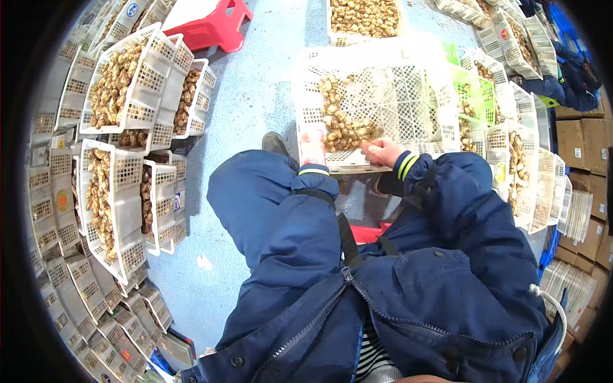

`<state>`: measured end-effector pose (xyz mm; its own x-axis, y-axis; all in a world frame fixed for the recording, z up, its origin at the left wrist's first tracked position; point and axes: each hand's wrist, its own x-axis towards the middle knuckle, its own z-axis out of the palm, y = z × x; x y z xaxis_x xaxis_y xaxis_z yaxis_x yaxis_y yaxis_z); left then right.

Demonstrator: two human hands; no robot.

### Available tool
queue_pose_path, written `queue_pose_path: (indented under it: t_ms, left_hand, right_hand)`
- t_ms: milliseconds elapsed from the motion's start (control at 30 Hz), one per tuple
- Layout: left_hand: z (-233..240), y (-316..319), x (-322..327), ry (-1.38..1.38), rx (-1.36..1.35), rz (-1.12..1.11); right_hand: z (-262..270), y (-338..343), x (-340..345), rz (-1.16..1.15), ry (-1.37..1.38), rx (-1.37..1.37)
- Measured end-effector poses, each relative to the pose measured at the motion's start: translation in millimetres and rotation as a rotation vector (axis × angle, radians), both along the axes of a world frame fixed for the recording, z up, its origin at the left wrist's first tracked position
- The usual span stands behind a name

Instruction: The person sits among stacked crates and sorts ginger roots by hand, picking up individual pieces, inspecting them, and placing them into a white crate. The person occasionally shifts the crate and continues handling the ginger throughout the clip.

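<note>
A white plastic crate (306, 115) stands between my knees, with knobbly brown tubers (342, 129) heaped along its left part. The mesh floor shows bare on the right. My left hand (312, 146) is at the crate's near left corner, washed out by glare; whether it holds anything is unclear. My right hand (381, 152) is over the near edge with its fingers curled, beside the near end of the heap. Its fingertips meet near the tubers, but I cannot tell if one is between them.
Filled white crates (136, 112) are stacked high on the left. A red stool (215, 26) stands ahead. Another crate of tubers (366, 19) lies beyond mine. Green (471, 91) and white crates stand on the right, with cardboard boxes (570, 143) and a person in dark blue (574, 79) farther off.
</note>
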<state>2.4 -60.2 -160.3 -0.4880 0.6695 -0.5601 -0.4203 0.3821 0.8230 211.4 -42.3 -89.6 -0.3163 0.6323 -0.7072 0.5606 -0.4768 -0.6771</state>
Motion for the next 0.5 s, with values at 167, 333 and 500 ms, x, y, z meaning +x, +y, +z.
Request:
queue_pose_path:
  t_ms: [167, 333, 500]
  left_hand:
    - [-16.7, 1.0, 12.7, -0.168, 0.015, 0.178]
    - [-10.3, 5.1, 6.0, -0.200, 0.134, 0.211]
    - [-31.7, 0.8, -3.2, -0.254, 0.136, 0.132]
  right_hand:
    - [-31.0, -32.7, 26.7, -0.659, 0.070, -0.767]
    - [-62.0, -23.9, 6.6, -0.597, 0.354, 0.107]
    - [-59.3, -7.6, 6.2, -0.161, -0.041, 0.448]
